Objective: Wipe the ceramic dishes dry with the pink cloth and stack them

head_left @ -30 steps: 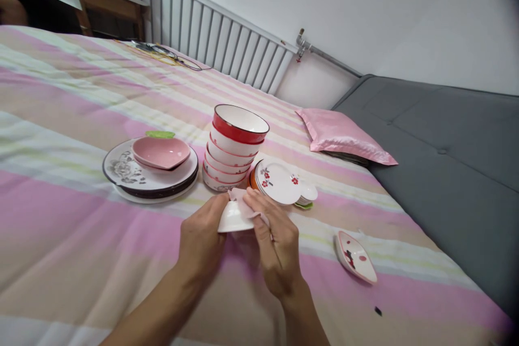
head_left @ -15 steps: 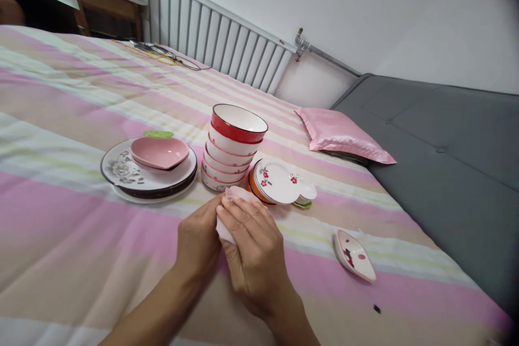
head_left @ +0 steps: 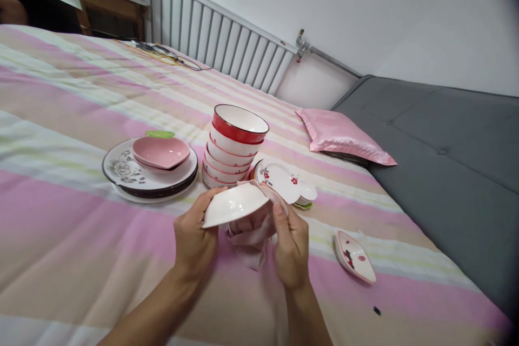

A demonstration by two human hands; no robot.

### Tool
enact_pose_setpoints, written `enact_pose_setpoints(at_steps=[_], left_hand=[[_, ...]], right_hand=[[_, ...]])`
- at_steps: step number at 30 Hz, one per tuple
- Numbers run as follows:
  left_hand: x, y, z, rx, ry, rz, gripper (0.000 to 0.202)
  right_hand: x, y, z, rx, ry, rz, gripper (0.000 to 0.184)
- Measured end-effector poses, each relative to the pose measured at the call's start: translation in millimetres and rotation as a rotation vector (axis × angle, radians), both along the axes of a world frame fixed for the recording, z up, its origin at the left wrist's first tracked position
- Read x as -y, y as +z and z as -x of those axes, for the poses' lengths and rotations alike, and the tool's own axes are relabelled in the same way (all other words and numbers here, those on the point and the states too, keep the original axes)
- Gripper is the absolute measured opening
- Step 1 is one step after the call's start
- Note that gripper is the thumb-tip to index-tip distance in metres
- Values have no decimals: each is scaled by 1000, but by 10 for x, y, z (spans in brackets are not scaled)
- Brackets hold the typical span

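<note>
My left hand (head_left: 195, 235) grips the left edge of a small white bowl (head_left: 235, 205), tilted above the bed. Closed on a pale pink cloth (head_left: 253, 235), my right hand (head_left: 292, 246) presses it around the bowl's right rim, thumb on the near side. Part of the cloth hangs below the bowl, and some fingers are hidden behind it. Just beyond the hands rises a stack of white and red bowls (head_left: 233, 146). To its right are stacked small plates (head_left: 278, 178) with red flowers.
At left, a pink dish (head_left: 160, 151) rests on stacked flowered plates (head_left: 121, 170), with a green piece (head_left: 160, 134) behind. A patterned dish (head_left: 354, 257) and a small black piece (head_left: 377, 311) lie at right. Farther back are cables (head_left: 170, 57), a pink pillow (head_left: 344, 135) and a grey headboard (head_left: 438, 173).
My hands have moved apart from their clasp around the cloth. The white bowl now shows between them, and the right hand has shifted right with the cloth.
</note>
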State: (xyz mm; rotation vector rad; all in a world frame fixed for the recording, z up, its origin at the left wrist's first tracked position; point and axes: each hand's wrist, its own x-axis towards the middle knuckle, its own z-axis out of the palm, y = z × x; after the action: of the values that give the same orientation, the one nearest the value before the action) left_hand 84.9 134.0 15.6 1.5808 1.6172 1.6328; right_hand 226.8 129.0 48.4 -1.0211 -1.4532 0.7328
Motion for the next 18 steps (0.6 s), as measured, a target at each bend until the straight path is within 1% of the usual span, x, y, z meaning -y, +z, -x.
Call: enact_pose_setpoints(at_steps=[2, 4, 8, 10, 12, 18], left_hand=[[-5, -17, -7, -13, -3, -30, 30], [-15, -54, -14, -46, 9, -112, 31], [-40, -147, -15, -198, -8, -283, 32], [-48, -178, -9, -280, -26, -305, 32], [-50, -195, -3, -329, -17, -310, 32], [-61, -207, 8, -381, 8, -283, 30]], right_hand=[[-14, 5, 0, -41, 5, 20, 33], [-22, 3, 2, -63, 8, 29, 33], [-29, -51, 5, -19, -16, 61, 34], [-23, -85, 7, 51, -40, 60, 35], [-10, -102, 11, 127, -48, 36, 35], [46, -63, 43, 302, -30, -96, 36]])
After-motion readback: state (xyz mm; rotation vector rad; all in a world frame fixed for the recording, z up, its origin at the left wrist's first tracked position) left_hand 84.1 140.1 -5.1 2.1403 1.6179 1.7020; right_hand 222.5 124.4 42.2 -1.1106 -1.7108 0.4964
